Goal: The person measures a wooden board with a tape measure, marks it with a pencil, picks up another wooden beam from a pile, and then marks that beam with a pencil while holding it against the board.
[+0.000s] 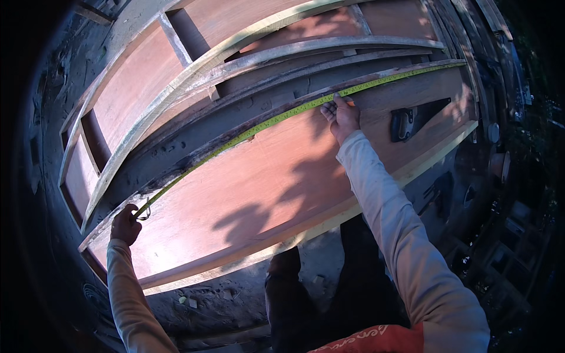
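A yellow tape measure (279, 117) is stretched along the far edge of a long reddish-brown wooden panel (247, 170). My left hand (125, 225) is closed on the tape at the panel's left end, where a pale loop (145, 210) hangs beside the fingers. Partway along the blade, my right hand (342, 119) touches it with the fingertips. A small orange object (352, 103) pokes out of that hand; its kind is hard to make out. To the right of it, a handsaw (419, 119) with a dark handle lies flat on the panel.
Beyond the panel lie wooden frames (170, 106) with long battens and cross pieces, backed by reddish boards. Pale timber edging (318, 230) runs along the panel's near side. Planks (465, 53) stand at the far right. Dark tools (438, 194) rest on the ground at right.
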A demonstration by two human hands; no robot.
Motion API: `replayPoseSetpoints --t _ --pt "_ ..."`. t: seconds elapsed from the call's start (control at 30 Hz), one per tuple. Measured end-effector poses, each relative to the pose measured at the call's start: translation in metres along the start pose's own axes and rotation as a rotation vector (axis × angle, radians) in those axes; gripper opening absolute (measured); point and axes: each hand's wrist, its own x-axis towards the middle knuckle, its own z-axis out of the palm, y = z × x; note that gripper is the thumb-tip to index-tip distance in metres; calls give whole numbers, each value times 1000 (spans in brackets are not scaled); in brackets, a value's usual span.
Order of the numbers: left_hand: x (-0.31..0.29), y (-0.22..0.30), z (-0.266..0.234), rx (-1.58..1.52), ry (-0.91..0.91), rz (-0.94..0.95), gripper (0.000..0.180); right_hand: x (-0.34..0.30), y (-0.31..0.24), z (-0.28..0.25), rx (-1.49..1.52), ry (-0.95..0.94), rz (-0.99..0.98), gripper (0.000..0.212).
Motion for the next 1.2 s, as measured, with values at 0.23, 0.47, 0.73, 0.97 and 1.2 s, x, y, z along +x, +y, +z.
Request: replayPoseSetpoints --t 0.23,0.47,0.73,0.97,1.2 --pt "-39 58 -37 -150 -193 -169 56 -13 -27 8 35 15 -12 8" --pt "14 200 -18 -456 -319 -153 60 -8 -39 4 61 21 -5 14" --pt "168 452 10 -279 -112 205 45 2 -50 4 38 8 -47 13" --pt "216 560 33 -51 104 168 33 11 -70 -7 90 -3 -23 15" --pt "217 565 21 -125 -17 12 34 -17 -170 -70 -231 -187 171 34"
